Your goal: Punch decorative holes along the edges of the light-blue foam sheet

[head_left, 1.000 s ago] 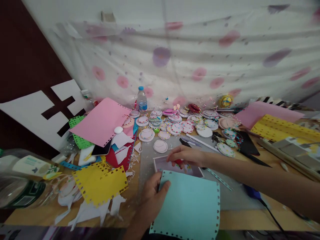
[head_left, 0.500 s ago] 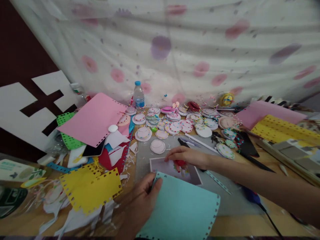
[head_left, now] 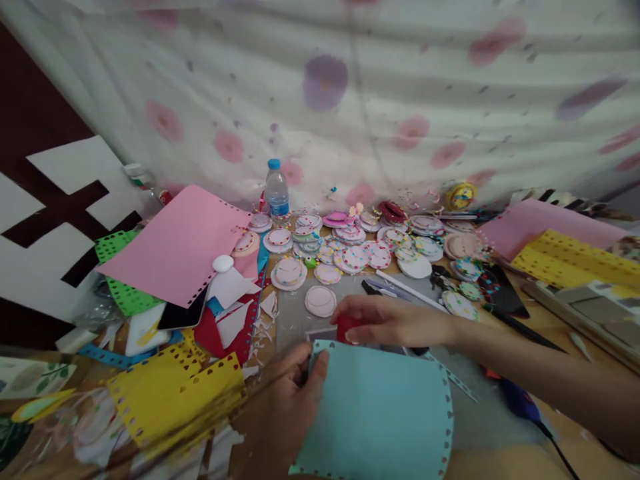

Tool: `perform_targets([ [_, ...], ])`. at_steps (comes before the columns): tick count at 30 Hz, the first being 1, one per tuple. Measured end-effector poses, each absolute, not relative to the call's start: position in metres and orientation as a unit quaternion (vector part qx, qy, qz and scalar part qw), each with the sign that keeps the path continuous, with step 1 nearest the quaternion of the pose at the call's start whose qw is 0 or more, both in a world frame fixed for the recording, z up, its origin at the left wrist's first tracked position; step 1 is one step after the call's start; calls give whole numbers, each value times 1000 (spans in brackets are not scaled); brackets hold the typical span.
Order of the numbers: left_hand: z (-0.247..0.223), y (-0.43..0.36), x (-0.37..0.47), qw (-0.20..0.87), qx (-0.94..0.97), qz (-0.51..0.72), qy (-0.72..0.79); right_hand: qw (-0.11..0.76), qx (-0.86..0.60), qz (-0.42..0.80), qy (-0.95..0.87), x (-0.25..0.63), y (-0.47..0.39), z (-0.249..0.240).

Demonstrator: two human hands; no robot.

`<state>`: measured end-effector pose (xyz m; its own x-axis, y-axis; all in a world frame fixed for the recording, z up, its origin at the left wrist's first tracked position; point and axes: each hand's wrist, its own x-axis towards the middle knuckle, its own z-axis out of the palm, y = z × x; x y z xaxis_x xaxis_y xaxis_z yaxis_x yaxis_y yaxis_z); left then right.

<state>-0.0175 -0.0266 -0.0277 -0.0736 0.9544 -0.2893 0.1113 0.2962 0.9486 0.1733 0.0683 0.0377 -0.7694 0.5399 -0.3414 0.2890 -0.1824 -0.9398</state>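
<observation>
My left hand (head_left: 285, 410) pinches the upper left corner of a teal paper sheet (head_left: 383, 407), thumb on top. Heart-shaped holes run along the sheet's edges. My right hand (head_left: 387, 321) curls over a small red thing, apparently a craft punch (head_left: 345, 327), just above the sheet's top edge; the fingers partly hide it. Behind the sheet, a picture (head_left: 320, 335) lies on the grey mat (head_left: 293, 320), mostly covered. A white paper disc (head_left: 321, 301) lies beyond my right fingers. A punched teal strip (head_left: 463, 385) sits under the right forearm.
Decorated layered paper discs (head_left: 353, 258) crowd the back, near a water bottle (head_left: 277, 190). Pink paper (head_left: 180, 247), punched yellow paper (head_left: 175, 393) and white scraps lie left. At right are a white stick (head_left: 410, 290), a purple-blue corded tool (head_left: 520, 399) and yellow paper (head_left: 565, 263).
The red punch and right hand have come closer to the teal sheet's top edge. The sheet now covers more of the picture. The view has shifted slightly.
</observation>
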Motion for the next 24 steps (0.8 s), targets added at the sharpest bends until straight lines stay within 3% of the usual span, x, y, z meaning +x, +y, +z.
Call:
perform_targets([
  [11, -19, -23, 1, 529, 395, 454, 598, 86, -341, 659, -664, 169, 66, 35],
  [24, -14, -25, 20, 407, 483, 462, 622, 94, -336, 624, -699, 189, 55, 32],
])
